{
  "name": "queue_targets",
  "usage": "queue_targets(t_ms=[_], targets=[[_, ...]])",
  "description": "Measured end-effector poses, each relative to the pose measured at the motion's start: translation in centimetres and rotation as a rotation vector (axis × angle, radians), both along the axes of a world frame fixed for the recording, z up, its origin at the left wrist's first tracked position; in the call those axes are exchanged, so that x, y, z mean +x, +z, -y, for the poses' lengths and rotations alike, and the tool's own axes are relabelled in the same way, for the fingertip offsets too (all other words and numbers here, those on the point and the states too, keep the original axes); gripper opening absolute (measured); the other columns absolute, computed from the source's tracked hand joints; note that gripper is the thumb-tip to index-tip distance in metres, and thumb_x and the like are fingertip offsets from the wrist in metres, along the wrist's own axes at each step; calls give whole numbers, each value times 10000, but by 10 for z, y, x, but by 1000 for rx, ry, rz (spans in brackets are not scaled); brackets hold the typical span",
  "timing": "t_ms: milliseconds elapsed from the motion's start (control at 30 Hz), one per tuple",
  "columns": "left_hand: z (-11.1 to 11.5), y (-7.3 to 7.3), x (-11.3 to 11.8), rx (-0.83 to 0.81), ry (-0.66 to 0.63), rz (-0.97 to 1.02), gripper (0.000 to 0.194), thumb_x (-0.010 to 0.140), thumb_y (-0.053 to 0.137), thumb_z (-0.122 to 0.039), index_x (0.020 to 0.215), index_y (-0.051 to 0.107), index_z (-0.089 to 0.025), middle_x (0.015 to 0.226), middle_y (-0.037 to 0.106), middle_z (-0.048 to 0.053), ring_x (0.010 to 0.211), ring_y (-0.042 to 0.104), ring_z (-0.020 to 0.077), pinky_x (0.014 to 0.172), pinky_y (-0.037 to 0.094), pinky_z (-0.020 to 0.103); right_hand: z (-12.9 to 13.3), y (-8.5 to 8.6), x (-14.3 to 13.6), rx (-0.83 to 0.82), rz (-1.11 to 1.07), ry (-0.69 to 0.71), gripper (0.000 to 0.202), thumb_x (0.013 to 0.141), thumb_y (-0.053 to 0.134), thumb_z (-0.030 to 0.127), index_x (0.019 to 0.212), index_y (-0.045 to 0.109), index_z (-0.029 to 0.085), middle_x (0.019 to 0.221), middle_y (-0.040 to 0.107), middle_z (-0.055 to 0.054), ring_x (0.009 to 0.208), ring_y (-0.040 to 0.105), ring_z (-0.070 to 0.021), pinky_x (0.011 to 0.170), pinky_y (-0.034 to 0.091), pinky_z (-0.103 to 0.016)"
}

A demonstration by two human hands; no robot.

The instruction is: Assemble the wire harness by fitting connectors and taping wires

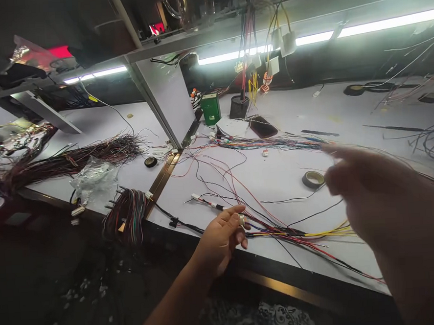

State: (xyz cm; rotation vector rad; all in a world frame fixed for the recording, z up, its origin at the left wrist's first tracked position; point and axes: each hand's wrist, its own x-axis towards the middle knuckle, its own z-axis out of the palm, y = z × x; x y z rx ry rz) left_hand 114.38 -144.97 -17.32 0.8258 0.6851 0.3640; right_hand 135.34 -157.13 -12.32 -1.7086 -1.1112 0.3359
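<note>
My left hand [223, 235] is closed around a small white connector [241, 220], held between thumb and fingers near the bench's front edge. Blue and other thin wires run from the connector toward the right. Beneath and beside that hand lies a wire harness [297, 232] of red, black and yellow strands. Another white plug [196, 197] on a taped lead rests just beyond the left hand. Raised over the right part of the bench, my right hand [384, 196] is smeared by motion, so its fingers and anything in them are unclear. A tape roll [313, 179] is close to its fingertips.
A bundle of wires [126, 214] hangs over the front edge at left, near a clear plastic bag [95, 180]. Farther back stand a green box [210, 109] and a black cup [239, 106], beside a phone [262, 126]. Connectors [270, 63] dangle from the shelf.
</note>
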Motion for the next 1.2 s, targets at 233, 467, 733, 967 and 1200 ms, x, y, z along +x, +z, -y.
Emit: queue_targets(t_ms=[233,467,733,967,1200], targets=[[8,-5,-5,-250,81,102,296,854,586,-399,965,614,-127,676,520,-16,457,359,9,462,381,145,-25,-24,-63,-63,317,299,146,908,472,262,859,609,246,741,628,-5,668,561,-134,620,404,-266],[17,-3,0,-127,111,112,298,882,534,-417,900,585,-124,588,452,-43,451,363,24,436,335,147,-24,-33,-70,-95,517,306,190,915,451,266,835,614,207,727,615,-29,657,530,-138,591,356,-255],[21,1,-2,-44,117,64,281,897,502,-417,944,559,-147,634,497,-19,505,438,52,502,362,181,-23,-32,-72,34,556,263,149,890,487,199,800,605,199,693,595,-6,645,505,-126,602,348,-256],[25,0,1,-73,124,79,283,902,496,-399,913,559,-123,589,441,-38,478,377,40,482,343,173,-23,-30,-69,36,664,284,179,887,480,180,751,595,184,651,558,5,621,473,-123,586,316,-259],[34,-5,-1,380,223,-112,303,874,529,-435,930,570,-140,598,502,-30,512,457,69,523,402,206,-23,-32,-76,8,727,250,214,867,473,165,663,535,194,605,520,13,581,423,-132,561,256,-273]])
